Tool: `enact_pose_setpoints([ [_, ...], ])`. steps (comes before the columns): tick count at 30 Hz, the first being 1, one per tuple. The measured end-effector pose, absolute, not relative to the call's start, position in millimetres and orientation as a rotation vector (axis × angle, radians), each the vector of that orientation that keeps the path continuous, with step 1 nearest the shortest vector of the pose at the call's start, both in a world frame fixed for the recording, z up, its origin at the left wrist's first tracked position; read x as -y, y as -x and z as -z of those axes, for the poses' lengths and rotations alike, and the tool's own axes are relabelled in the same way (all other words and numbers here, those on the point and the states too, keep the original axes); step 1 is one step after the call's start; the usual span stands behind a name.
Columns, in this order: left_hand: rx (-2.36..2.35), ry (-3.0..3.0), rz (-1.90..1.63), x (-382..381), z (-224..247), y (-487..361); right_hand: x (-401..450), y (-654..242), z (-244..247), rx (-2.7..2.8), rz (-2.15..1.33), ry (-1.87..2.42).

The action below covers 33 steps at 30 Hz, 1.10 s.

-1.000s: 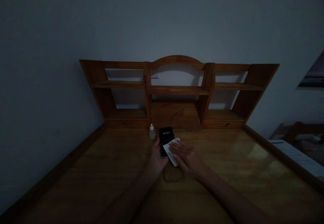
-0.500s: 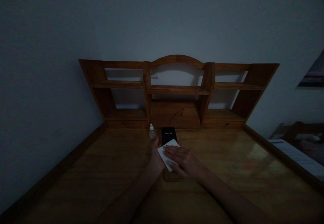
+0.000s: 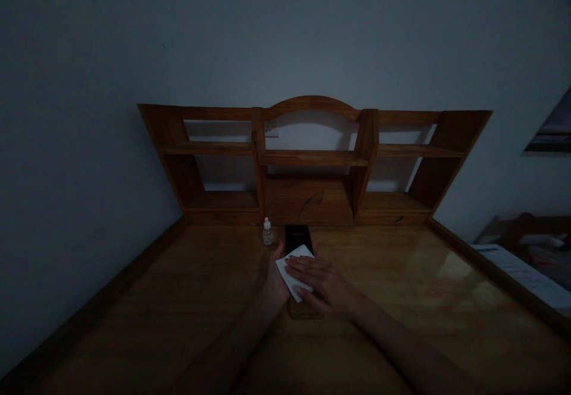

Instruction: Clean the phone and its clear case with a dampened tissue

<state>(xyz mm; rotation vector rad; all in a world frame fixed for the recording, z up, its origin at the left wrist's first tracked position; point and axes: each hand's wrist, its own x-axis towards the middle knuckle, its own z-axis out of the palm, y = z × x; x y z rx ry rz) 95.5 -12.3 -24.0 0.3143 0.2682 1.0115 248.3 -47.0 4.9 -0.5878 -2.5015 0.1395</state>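
A dark phone (image 3: 297, 236) is gripped in my left hand (image 3: 275, 279), whose thumb shows at the left edge and fingertips at the right edge. Over the phone's lower part lies a square white cloth (image 3: 286, 273). My right hand (image 3: 323, 285) presses it down with its fingers together. Beneath the hands, a flat case-like object (image 3: 304, 311) rests on the desk, mostly covered. Just beyond my left thumb stands a small clear bottle (image 3: 267, 234) with a white top.
A wooden shelf unit (image 3: 314, 158) stands at the back of the wooden desk (image 3: 200, 288) against the wall. Raised rims run along both desk sides. Past the right rim lies a white surface (image 3: 520, 270) with other items.
My right hand and the white cloth have shifted slightly left over the phone. The time on the phone's screen has turned dim and blurred.
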Motion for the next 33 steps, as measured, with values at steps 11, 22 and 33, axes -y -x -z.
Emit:
enact_pose_setpoints([
  [11,-0.248,-0.262,-1.006,9.1,30.8,-93.4,50.0,-248.8,-3.7,2.506,-0.167,0.594],
  [22,-0.289,-0.257,-0.919,12.1,28.7,-90.7,52.8,-248.3,-5.8,2.536,-0.210,0.602],
  [33,-0.352,-0.230,-0.944,17.5,11.9,-87.0,45.1,-243.1,3.6,2.592,-0.054,0.563],
])
